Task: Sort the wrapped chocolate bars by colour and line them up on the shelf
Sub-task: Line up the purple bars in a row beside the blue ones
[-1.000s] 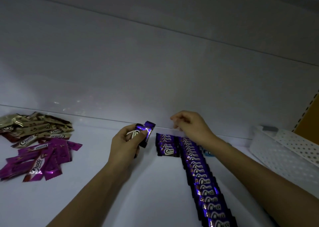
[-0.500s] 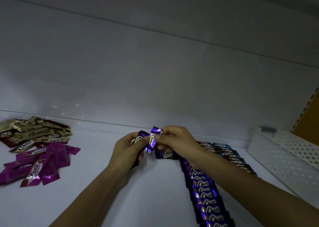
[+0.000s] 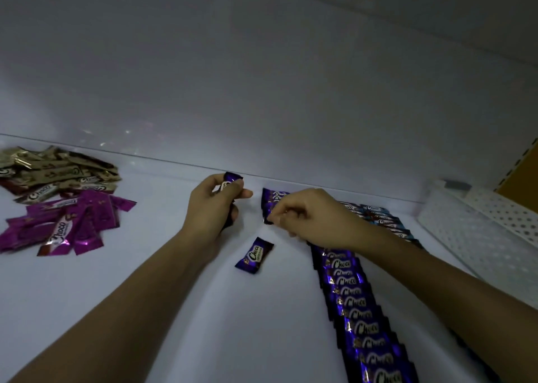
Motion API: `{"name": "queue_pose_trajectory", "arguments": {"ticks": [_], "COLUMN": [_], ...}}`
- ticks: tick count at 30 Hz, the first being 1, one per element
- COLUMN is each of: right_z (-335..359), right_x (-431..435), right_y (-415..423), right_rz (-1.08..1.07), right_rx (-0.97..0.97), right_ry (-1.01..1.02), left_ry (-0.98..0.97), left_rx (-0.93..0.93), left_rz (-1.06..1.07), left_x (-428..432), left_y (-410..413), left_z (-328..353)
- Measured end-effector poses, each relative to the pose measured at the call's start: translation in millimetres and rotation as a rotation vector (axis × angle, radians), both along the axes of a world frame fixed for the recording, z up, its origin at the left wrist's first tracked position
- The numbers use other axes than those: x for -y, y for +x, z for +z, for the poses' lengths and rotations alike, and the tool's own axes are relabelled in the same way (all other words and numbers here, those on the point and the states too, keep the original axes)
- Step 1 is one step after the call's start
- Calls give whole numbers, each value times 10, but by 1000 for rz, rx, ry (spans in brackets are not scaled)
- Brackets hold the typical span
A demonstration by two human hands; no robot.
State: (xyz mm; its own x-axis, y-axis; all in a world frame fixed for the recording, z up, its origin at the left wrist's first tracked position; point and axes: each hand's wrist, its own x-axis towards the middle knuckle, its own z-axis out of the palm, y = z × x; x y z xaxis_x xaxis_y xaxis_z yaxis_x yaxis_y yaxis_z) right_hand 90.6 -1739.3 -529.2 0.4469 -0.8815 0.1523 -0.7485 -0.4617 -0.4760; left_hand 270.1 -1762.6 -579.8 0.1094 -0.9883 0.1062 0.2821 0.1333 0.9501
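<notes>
My left hand [image 3: 214,208] grips a small stack of purple wrapped bars [image 3: 230,180] near the back of the white shelf [image 3: 145,280]. One loose purple bar [image 3: 254,256] lies on the shelf between my hands. My right hand [image 3: 305,216] has curled fingers that pinch the near edge of a bar in a short purple row [image 3: 270,203] at the back. A long line of purple bars [image 3: 358,310] runs toward me under my right forearm. A line of blue bars [image 3: 384,219] lies behind that arm, partly hidden.
A heap of magenta bars [image 3: 64,225] and a heap of gold bars [image 3: 52,173] lie at the left. A white perforated basket [image 3: 480,222] stands at the right. The shelf's back wall [image 3: 262,106] rises just behind my hands.
My right hand left the stack in my left hand and moved right to the short purple row. A purple bar now lies loose on the shelf between my hands.
</notes>
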Motion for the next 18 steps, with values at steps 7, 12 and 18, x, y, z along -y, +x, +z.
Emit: {"name": "queue_pose_trajectory", "arguments": {"ticks": [7, 12, 18], "right_z": [-98, -61, -112], "right_x": [-72, 11, 146], "right_y": [159, -19, -2], "right_rz": [160, -47, -192], "right_rx": [-324, -298, -316], "right_ry": [5, -74, -197], "left_ry": [29, 154, 52], "left_rx": [3, -89, -44], "left_rz": [21, 62, 28], "left_x": [-6, 47, 17], "left_y": [-5, -15, 9], "left_z": [17, 43, -8]}}
